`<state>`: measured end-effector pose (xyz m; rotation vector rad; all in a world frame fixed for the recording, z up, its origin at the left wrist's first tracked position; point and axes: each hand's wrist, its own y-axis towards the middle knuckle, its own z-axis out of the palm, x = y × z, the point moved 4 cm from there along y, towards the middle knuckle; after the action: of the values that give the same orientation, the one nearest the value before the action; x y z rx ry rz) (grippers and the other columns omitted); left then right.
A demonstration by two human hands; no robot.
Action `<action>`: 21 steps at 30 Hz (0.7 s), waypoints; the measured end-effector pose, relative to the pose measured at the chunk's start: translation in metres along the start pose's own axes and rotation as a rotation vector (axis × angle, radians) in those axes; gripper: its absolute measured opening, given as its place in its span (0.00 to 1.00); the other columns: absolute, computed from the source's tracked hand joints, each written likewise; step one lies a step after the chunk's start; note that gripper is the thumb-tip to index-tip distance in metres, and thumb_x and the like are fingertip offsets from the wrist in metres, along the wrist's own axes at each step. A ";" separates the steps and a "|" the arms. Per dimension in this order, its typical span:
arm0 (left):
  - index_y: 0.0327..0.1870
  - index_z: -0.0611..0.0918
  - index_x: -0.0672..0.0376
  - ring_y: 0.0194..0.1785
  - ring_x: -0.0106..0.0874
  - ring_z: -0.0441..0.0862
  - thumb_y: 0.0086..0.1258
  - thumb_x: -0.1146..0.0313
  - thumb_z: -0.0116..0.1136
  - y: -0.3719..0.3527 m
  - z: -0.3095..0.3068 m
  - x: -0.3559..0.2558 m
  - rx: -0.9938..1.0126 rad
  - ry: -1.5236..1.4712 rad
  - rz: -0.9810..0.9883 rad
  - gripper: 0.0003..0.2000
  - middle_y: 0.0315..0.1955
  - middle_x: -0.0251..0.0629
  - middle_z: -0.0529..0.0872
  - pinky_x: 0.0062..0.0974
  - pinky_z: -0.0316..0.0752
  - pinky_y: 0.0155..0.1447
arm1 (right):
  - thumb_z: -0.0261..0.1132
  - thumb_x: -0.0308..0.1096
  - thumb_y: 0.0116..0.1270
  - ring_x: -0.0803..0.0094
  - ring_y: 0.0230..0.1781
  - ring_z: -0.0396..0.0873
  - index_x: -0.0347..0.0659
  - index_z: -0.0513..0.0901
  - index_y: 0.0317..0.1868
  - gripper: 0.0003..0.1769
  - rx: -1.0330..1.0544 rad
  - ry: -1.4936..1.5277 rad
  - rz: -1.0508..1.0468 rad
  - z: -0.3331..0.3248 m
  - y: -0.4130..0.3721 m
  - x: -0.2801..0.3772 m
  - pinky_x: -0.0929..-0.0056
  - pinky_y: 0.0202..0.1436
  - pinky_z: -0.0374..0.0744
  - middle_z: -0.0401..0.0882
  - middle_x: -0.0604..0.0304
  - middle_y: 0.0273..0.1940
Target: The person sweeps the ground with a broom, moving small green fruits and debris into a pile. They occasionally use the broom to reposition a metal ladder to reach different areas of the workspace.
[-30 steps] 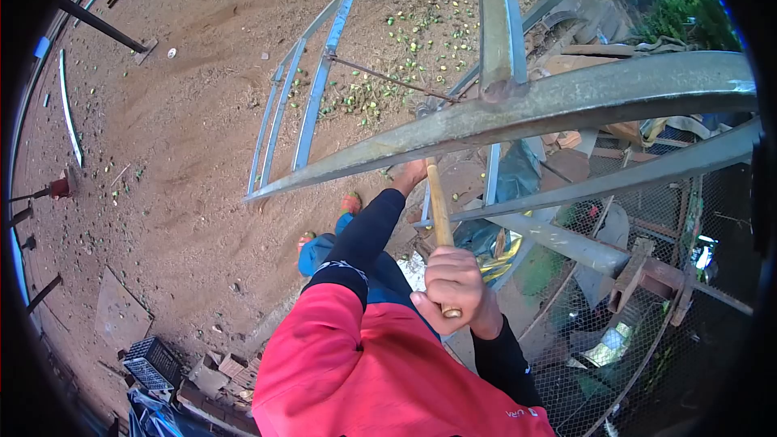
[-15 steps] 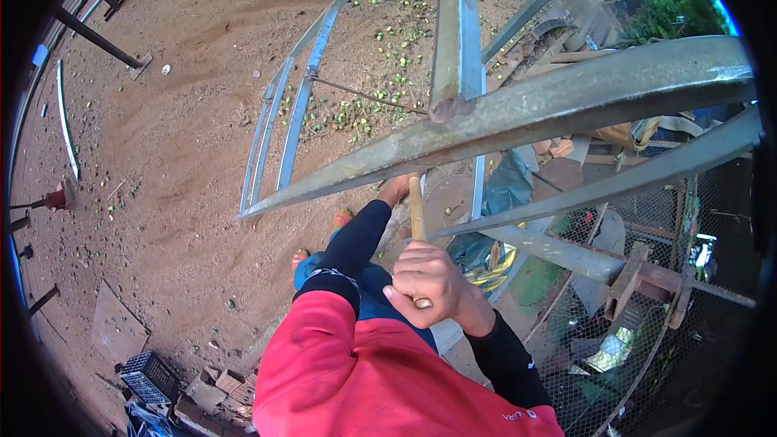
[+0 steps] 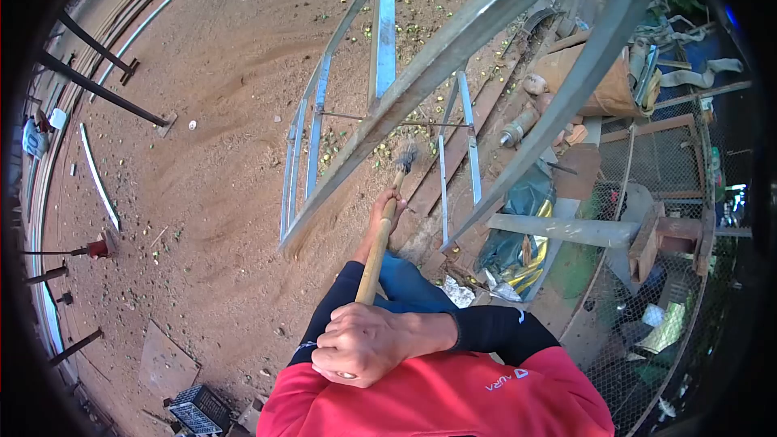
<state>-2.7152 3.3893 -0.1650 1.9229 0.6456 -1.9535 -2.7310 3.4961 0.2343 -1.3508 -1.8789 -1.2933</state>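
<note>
Both my hands grip the long wooden handle of a rake, whose small grey head is blurred by motion near the ground. Around the middle of the handle is my left hand, fingers closed, arm stretched forward. My right hand is wrapped round the butt end close to my chest, the tip of the wood showing below the fist. Beyond the rake head, small green and yellow fruits lie scattered over brown dirt. A curved metal frame crosses the view above and ahead of my hands.
To the right are a blue-green plastic sheet, a cardboard box and a wire-mesh panel. Dark metal posts and long pipes stand or lie at the left. A black crate sits at lower left.
My view has shifted, so the metal frame sits differently across it. My right hand has moved down and left to my chest; the left hand and the rake head now show more fully.
</note>
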 end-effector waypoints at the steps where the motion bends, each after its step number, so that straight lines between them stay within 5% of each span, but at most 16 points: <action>1: 0.38 0.79 0.57 0.63 0.44 0.80 0.67 0.62 0.68 -0.019 -0.017 -0.014 -0.021 0.078 -0.039 0.11 0.40 0.48 0.85 0.38 0.76 0.58 | 0.65 0.34 0.61 0.59 0.20 0.77 0.43 0.71 0.24 0.13 -0.010 -0.006 -0.020 -0.007 0.012 0.016 0.61 0.27 0.72 0.71 0.60 0.18; 3: 0.38 0.81 0.54 0.55 0.44 0.82 0.65 0.60 0.68 -0.059 -0.054 -0.048 0.077 0.219 -0.174 0.10 0.42 0.46 0.86 0.39 0.76 0.52 | 0.66 0.32 0.63 0.57 0.19 0.76 0.42 0.70 0.25 0.13 -0.033 0.149 -0.006 -0.019 0.035 0.040 0.62 0.24 0.72 0.70 0.59 0.18; 5: 0.39 0.85 0.51 0.48 0.45 0.81 0.63 0.57 0.68 -0.101 -0.095 -0.055 0.125 0.507 -0.084 0.11 0.42 0.43 0.87 0.42 0.75 0.48 | 0.67 0.31 0.66 0.57 0.16 0.75 0.42 0.70 0.24 0.15 -0.114 0.240 0.005 -0.019 0.054 0.057 0.60 0.21 0.70 0.69 0.58 0.16; 8: 0.43 0.86 0.49 0.51 0.44 0.79 0.60 0.54 0.68 -0.180 -0.169 -0.089 0.017 0.666 -0.033 0.14 0.40 0.41 0.87 0.44 0.73 0.52 | 0.67 0.33 0.68 0.64 0.14 0.72 0.41 0.71 0.22 0.18 -0.188 0.342 0.066 -0.005 0.076 0.080 0.65 0.20 0.67 0.65 0.60 0.14; 13: 0.44 0.86 0.52 0.48 0.50 0.83 0.58 0.55 0.70 -0.297 -0.270 -0.057 0.066 0.571 -0.243 0.17 0.38 0.48 0.87 0.47 0.77 0.53 | 0.60 0.39 0.77 0.78 0.11 0.60 0.43 0.65 0.24 0.22 -0.556 0.809 0.140 0.023 0.067 0.071 0.74 0.19 0.63 0.62 0.69 0.14; 17: 0.44 0.86 0.54 0.44 0.51 0.87 0.57 0.51 0.72 -0.416 -0.355 0.042 -0.035 0.643 -0.502 0.19 0.37 0.52 0.89 0.49 0.80 0.48 | 0.51 0.45 0.82 0.81 0.10 0.52 0.49 0.59 0.25 0.23 -0.714 0.866 0.223 0.045 0.047 0.048 0.78 0.20 0.59 0.55 0.71 0.14; 19: 0.40 0.87 0.56 0.42 0.51 0.87 0.57 0.49 0.72 -0.464 -0.388 0.060 -0.108 0.689 -0.576 0.20 0.33 0.53 0.88 0.48 0.81 0.47 | 0.51 0.46 0.82 0.78 0.14 0.59 0.48 0.63 0.28 0.21 -0.583 0.886 0.280 0.079 0.043 0.032 0.76 0.24 0.65 0.59 0.68 0.17; 21: 0.35 0.87 0.59 0.40 0.51 0.87 0.56 0.47 0.72 -0.510 -0.414 0.058 -0.175 0.664 -0.636 0.22 0.31 0.56 0.87 0.48 0.81 0.47 | 0.53 0.48 0.81 0.71 0.21 0.72 0.42 0.70 0.34 0.20 -0.664 0.505 0.411 0.110 0.043 0.021 0.71 0.32 0.76 0.68 0.62 0.22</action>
<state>-2.6344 4.0438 -0.1714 2.4438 1.7171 -1.4107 -2.6858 3.6063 0.2207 -1.4207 -0.8035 -1.8803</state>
